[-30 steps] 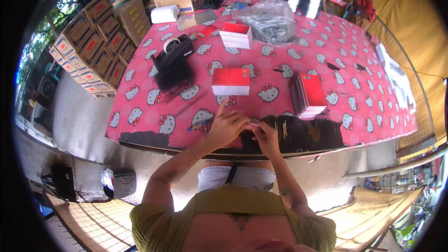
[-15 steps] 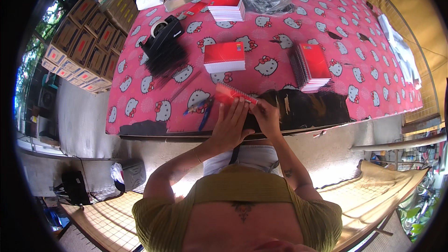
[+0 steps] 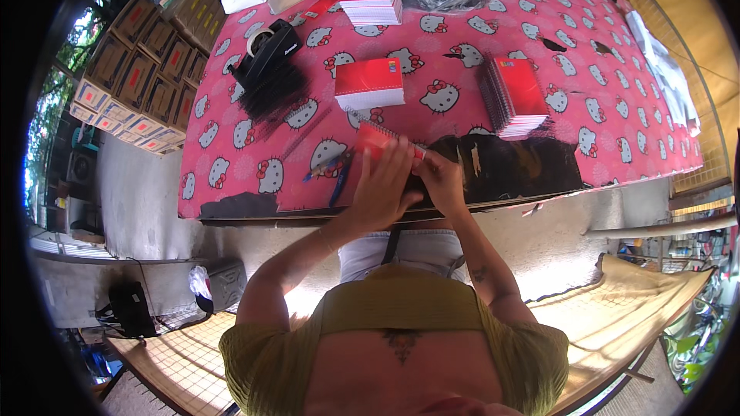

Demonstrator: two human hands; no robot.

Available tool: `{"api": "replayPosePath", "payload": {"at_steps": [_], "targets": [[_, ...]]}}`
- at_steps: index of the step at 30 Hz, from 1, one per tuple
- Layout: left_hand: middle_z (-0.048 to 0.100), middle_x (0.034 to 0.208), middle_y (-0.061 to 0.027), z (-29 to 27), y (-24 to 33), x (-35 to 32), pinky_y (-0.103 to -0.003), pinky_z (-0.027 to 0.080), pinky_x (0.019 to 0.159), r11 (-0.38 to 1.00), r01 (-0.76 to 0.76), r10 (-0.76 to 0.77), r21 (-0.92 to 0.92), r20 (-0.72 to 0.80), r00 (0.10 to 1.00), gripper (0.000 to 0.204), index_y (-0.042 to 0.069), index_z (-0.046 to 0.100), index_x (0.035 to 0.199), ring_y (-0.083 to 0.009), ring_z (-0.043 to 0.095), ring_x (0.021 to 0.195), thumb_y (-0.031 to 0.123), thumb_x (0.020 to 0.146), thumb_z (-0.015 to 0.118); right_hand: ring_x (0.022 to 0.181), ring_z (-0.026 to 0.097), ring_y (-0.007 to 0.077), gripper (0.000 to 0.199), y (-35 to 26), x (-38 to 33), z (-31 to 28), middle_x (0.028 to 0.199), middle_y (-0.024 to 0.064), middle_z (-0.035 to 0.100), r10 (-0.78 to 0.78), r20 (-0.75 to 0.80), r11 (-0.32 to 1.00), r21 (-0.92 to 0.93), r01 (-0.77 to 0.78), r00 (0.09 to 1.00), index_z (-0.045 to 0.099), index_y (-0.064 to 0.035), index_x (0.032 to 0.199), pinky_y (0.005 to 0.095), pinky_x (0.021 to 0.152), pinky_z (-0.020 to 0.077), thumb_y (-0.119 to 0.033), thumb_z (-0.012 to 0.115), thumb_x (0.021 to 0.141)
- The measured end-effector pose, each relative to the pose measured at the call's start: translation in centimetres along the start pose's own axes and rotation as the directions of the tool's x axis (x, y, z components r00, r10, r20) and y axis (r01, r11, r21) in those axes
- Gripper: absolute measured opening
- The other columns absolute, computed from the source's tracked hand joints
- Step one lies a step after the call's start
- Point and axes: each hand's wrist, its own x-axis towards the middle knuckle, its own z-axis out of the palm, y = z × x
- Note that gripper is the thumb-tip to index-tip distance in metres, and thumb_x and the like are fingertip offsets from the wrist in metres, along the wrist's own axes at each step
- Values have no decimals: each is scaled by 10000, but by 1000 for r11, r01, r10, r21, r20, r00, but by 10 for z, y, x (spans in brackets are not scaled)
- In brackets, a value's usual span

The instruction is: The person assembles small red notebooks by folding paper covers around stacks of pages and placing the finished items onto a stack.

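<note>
Gripping a red notebook (image 3: 375, 141) at the table's (image 3: 231, 177) near edge, our left hand (image 3: 383, 187) curls over its cover. Our right hand (image 3: 441, 181) pinches its spiral side; pens (image 3: 333, 172) lie just left.

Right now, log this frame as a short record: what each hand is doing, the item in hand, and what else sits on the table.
left hand: resting on the small red notebook, gripping it
right hand: at the notebook's right edge
near the hands: blue pen
table: pink patterned cloth
also on it: stacks of red notebooks, black tape dispenser
</note>
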Motion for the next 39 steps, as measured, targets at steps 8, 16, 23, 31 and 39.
{"api": "replayPosePath", "payload": {"at_steps": [8, 16, 23, 31, 39], "targets": [[182, 1599, -260, 2, 0, -6, -635, 78, 1163, 997, 4, -2, -81, 27, 1000, 798, -72, 231, 1512, -397, 145, 1505, 504, 995, 426, 672, 482, 30, 127, -2, 3, -3, 669, 60, 593, -55, 5, 995, -83, 55, 998, 645, 39, 988, 252, 590, 465, -67, 671, 921], [695, 1029, -231, -71, -18, 46, -484, 485, 947, 970, 66, -54, -236, 58, 997, 501, -27, 647, 1154, -365, 680, 972, 385, 871, 686, 685, 532, 52, 113, 2, 2, -3, 775, 69, 654, -84, 18, 996, 37, 84, 996, 637, 60, 1019, 249, 624, 493, -14, 634, 934], [705, 861, -178, -75, -32, 55, -495, 523, 748, 945, 106, 4, -310, 332, 943, 463, 7, 663, 1094, -401, 677, 839, 407, 862, 697, 749, 569, 59, 150, 3, 2, -1, 819, 86, 661, -152, 12, 985, 82, 150, 988, 640, 54, 1081, 255, 653, 508, -8, 620, 946], [694, 811, -134, -58, -39, 50, -480, 505, 723, 879, 53, -32, -474, 53, 998, 251, 53, 671, 946, -375, 667, 836, 302, 916, 656, 772, 564, 52, 148, -4, 4, -2, 829, 81, 660, -78, 58, 992, 108, 72, 995, 632, 55, 1087, 245, 685, 516, -13, 610, 957], [688, 835, -128, -40, -63, 57, -447, 493, 774, 868, -79, 135, -491, 79, 988, 165, 48, 672, 959, -362, 648, 812, 207, 916, 665, 792, 592, 58, 145, -2, 6, -4, 850, 86, 680, -48, 85, 994, 106, 39, 995, 631, 54, 1080, 250, 705, 526, -25, 606, 961]]}}
